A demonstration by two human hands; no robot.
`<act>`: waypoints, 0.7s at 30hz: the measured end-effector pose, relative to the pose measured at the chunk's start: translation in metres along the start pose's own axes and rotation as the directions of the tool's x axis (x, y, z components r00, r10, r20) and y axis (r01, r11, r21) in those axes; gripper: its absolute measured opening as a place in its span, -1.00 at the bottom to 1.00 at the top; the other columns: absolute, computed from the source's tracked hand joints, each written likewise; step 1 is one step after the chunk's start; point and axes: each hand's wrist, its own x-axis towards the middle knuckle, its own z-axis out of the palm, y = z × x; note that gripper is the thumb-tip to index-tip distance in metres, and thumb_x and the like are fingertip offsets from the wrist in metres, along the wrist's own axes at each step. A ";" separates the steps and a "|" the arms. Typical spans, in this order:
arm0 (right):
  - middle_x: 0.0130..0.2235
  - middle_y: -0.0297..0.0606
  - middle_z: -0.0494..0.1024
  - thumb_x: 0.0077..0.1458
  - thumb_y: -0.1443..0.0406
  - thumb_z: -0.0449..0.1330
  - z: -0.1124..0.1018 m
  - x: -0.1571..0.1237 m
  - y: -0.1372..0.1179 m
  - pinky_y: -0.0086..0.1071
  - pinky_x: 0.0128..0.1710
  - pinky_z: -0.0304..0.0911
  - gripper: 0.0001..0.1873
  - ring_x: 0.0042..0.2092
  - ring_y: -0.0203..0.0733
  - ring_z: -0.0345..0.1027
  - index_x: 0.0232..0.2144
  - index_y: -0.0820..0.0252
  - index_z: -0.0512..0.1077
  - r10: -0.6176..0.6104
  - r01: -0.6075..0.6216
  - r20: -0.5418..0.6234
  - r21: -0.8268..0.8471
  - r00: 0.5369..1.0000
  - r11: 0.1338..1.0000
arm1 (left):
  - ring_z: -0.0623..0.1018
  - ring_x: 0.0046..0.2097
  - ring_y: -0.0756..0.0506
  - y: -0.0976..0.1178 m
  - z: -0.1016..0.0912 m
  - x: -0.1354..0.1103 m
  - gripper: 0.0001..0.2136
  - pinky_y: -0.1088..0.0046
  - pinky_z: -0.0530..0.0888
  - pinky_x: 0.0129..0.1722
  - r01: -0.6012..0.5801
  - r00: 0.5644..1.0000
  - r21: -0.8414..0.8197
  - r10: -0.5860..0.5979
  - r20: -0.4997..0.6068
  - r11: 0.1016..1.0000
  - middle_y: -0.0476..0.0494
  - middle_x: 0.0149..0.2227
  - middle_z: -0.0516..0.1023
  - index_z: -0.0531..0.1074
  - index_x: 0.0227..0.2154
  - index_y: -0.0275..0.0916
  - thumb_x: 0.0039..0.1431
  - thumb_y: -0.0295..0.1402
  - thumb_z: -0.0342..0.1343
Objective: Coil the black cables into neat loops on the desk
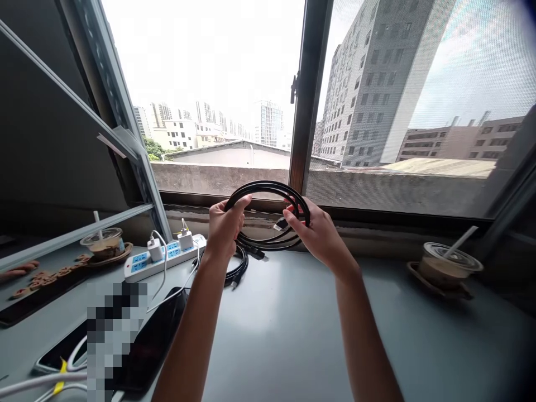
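Note:
Between my two hands a coiled black cable [268, 186] is held up above the table, near the window sill. My left hand [225, 226] is closed around the left side of the coil, thumb on top. On the coil's right side my right hand [316, 229] grips the loops, with the thumb pressed over them. A cable plug [281, 224] with a pale metal end pokes out beside my right thumb. Below and behind my left hand, another black cable coil [238, 269] lies on the table, partly hidden by my left wrist.
A white power strip [167, 258] with chargers stands left of my hands. A dark phone [153, 340] lies by my left forearm. One drink cup [446, 265] sits on the right, another drink cup [103, 244] on the left. A metal shelf frame [125, 111] rises at left.

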 end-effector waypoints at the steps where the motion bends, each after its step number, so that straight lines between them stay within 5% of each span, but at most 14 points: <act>1: -0.27 -0.24 0.49 0.12 0.17 0.04 0.002 0.000 0.001 -0.42 -0.30 0.21 -0.71 -0.25 -0.21 0.36 -0.18 0.19 0.39 0.031 -0.031 -0.008 -0.004 0.999 1.000 | -0.04 -0.78 0.16 0.002 0.000 0.000 -0.59 0.51 -0.07 -0.77 0.006 1.000 -0.004 -0.006 0.024 1.000 0.19 -0.85 -0.03 0.00 -0.78 -0.19 -0.07 -0.25 0.12; 7: -0.43 -0.27 0.51 0.11 0.21 0.08 -0.001 -0.003 0.000 -0.45 -0.41 0.28 -0.74 -0.41 -0.26 0.39 -0.23 0.21 0.45 0.080 -0.077 -0.014 0.138 0.997 0.987 | -0.07 -0.78 0.17 0.013 -0.003 -0.005 -0.51 0.48 -0.09 -0.77 0.003 0.978 -0.055 0.008 0.208 0.998 0.16 -0.86 -0.11 -0.07 -0.83 -0.21 -0.08 -0.22 0.14; 12: -0.44 -0.27 0.52 0.13 0.12 0.07 -0.012 -0.007 -0.010 -0.51 -0.52 0.28 -0.68 -0.45 -0.29 0.40 -0.21 0.22 0.44 -0.026 0.052 -0.124 0.211 0.992 0.976 | -0.07 -0.81 0.17 0.019 -0.011 -0.008 -0.47 0.50 -0.14 -0.80 0.046 0.872 -0.138 0.028 0.490 0.989 0.17 -0.86 -0.08 -0.02 -0.78 -0.20 -0.13 0.00 0.18; 16: -0.49 -0.30 0.50 0.11 0.10 0.10 -0.015 -0.010 -0.020 -0.54 -0.54 0.26 -0.68 -0.53 -0.34 0.35 -0.25 0.22 0.45 -0.037 0.076 -0.151 0.260 0.988 0.963 | -0.03 -0.81 0.17 0.019 -0.009 -0.009 -0.41 0.50 -0.14 -0.80 0.007 0.903 -0.190 0.076 0.423 0.982 0.15 -0.86 -0.09 -0.08 -0.79 -0.21 -0.13 0.10 0.13; 21: -0.72 -0.43 0.30 0.13 0.05 0.06 -0.019 -0.017 -0.030 -0.51 -0.62 0.22 -0.60 -0.64 -0.31 0.31 -0.22 0.25 0.45 -0.020 -0.020 0.075 0.496 0.997 0.868 | 0.02 -0.82 0.13 0.014 -0.008 -0.005 -0.39 0.49 -0.03 -0.81 -0.036 0.921 -0.189 0.106 0.376 0.981 0.14 -0.86 -0.10 -0.14 -0.78 -0.19 -0.09 0.15 0.04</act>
